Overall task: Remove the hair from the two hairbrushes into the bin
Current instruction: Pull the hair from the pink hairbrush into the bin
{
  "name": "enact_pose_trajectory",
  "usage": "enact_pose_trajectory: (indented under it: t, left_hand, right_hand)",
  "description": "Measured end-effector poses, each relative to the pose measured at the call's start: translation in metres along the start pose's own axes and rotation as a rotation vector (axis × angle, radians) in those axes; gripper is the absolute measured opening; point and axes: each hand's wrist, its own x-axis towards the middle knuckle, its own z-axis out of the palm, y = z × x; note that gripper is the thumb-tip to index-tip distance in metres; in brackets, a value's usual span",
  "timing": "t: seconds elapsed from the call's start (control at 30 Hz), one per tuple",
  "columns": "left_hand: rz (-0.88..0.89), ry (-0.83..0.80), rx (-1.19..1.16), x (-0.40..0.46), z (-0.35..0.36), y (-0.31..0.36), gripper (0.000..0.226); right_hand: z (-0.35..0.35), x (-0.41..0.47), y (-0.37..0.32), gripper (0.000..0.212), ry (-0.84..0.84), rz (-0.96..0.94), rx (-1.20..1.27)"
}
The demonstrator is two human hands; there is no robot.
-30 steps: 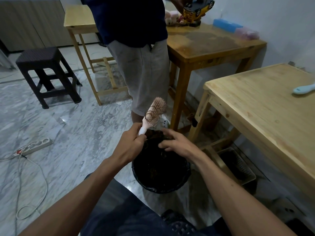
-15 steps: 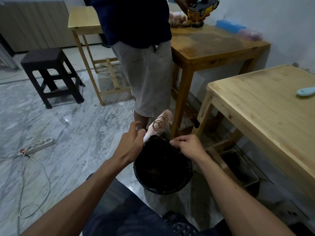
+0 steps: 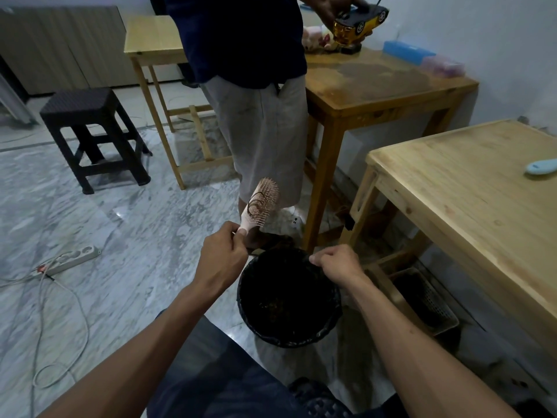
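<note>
Above the far left rim of the black bin [image 3: 289, 336], we hold a pale pink hairbrush [image 3: 261, 203] by its handle, our left hand [image 3: 221, 260] wrapped tight around it. Its oval head tilts up and away from the bin, bristle side toward us, with a dark loop of hair [image 3: 256, 203] tangled in the lower bristles. Our right hand [image 3: 339, 265] hovers over the bin's far right rim, fingers curled and pinched together; whether they grip any strands we cannot tell. Right of the bin, a light blue hairbrush [image 3: 541, 166] lies on the desk [image 3: 470, 200].
</note>
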Motion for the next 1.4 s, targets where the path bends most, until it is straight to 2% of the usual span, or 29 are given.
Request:
enact_pose_trajectory:
  t: [0.07, 0.13, 0.23, 0.37, 0.43, 0.6, 0.73, 0.83, 0.9, 1.0, 1.13, 1.27, 1.4]
  left_hand:
    - [0.034, -0.026, 0.019, -0.002, 0.001, -0.001, 0.016]
    - [0.063, -0.054, 0.028, -0.004, 0.004, -0.002, 0.015]
    - [0.109, -0.09, 0.04, -0.007, 0.009, -0.005, 0.013]
    - [0.124, -0.104, 0.05, -0.011, 0.012, -0.003, 0.014]
    - [0.113, -0.071, 0.04, -0.009, 0.011, -0.002, 0.015]
    - [0.048, 0.04, 0.006, 0.002, 0.002, -0.003, 0.015]
    - [0.066, 0.036, 0.019, 0.002, 0.0, -0.004, 0.015]
    - [0.087, 0.017, 0.038, -0.001, 0.005, -0.004, 0.015]
    - [0.092, -0.002, 0.054, -0.004, 0.008, -0.005, 0.016]
    - [0.112, -0.024, 0.069, -0.006, 0.012, -0.006, 0.017]
    - [0.153, -0.036, 0.103, -0.006, 0.015, -0.003, 0.016]
    - [0.154, -0.027, 0.106, -0.004, 0.014, -0.001, 0.016]
    - [0.128, -0.001, 0.122, 0.002, 0.01, -0.003, 0.019]
  right_hand:
    - [0.004, 0.001, -0.007, 0.051, -0.163, -0.042, 0.05]
    - [0.009, 0.003, -0.017, 0.068, -0.204, -0.085, 0.252]
    - [0.011, 0.003, -0.032, 0.053, -0.171, -0.146, 0.518]
    - [0.013, 0.006, -0.034, 0.015, 0.056, -0.16, 0.523]
    - [0.014, 0.009, -0.025, 0.007, 0.127, -0.095, 0.507]
    - [0.008, 0.011, 0.004, 0.008, 0.134, 0.046, 0.464]
    - [0.008, 0.012, 0.014, 0.013, 0.092, 0.094, 0.347]
    - [0.007, 0.006, 0.004, 0.035, -0.012, 0.058, 0.186]
    - [0.009, 0.0, -0.009, 0.049, -0.016, 0.016, 0.117]
    - [0.01, -0.007, -0.025, 0.059, -0.008, -0.129, 0.204]
    - [0.01, -0.017, -0.037, 0.052, -0.127, -0.263, 0.237]
    - [0.018, -0.013, -0.031, 0.022, -0.071, -0.267, 0.234]
    - [0.015, -0.01, -0.018, 0.016, -0.015, -0.197, 0.171]
